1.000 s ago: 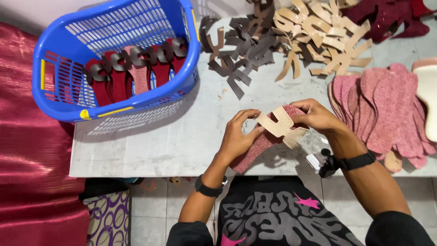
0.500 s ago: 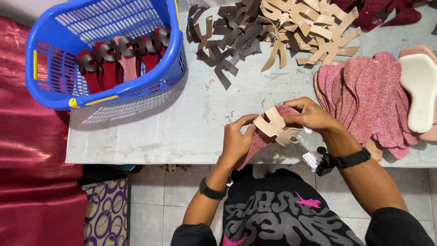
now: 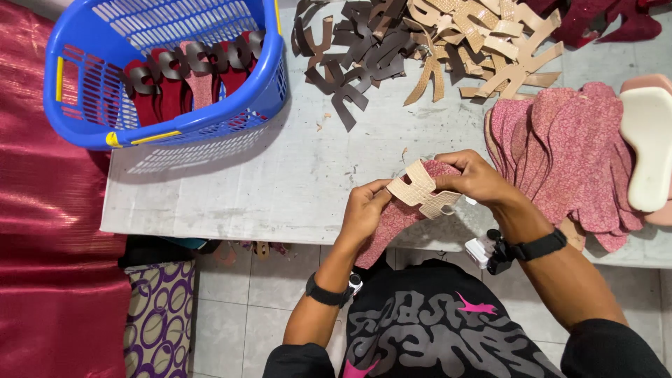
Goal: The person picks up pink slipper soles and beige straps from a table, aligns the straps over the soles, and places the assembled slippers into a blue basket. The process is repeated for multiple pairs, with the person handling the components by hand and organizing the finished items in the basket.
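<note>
Seen from above, at the near edge of the grey counter (image 3: 231, 203). Left hand (image 3: 364, 210) closed on the lower left side of a pink speckled insole (image 3: 392, 224), fingers curled under it. Right hand (image 3: 476, 178) pinching the right end of a beige cut-out strap piece (image 3: 422, 192), laid across the top of the insole and touching it. Both held just above the counter edge, between the two hands (the insole's lower tip hanging past the edge, over the floor).

To the right, a stack of pink insoles (image 3: 560, 154) fanned out on the counter, with a white foam sole (image 3: 647, 147) lying on its far side. Further back, a heap of dark brown strap pieces (image 3: 350, 56) beside a heap of beige strap pieces (image 3: 483, 42), touching each other. At upper left, a blue plastic basket (image 3: 266, 77) with yellow clips, holding red and brown finished pieces (image 3: 189, 77) in a row. A black wristband on each wrist.
</note>
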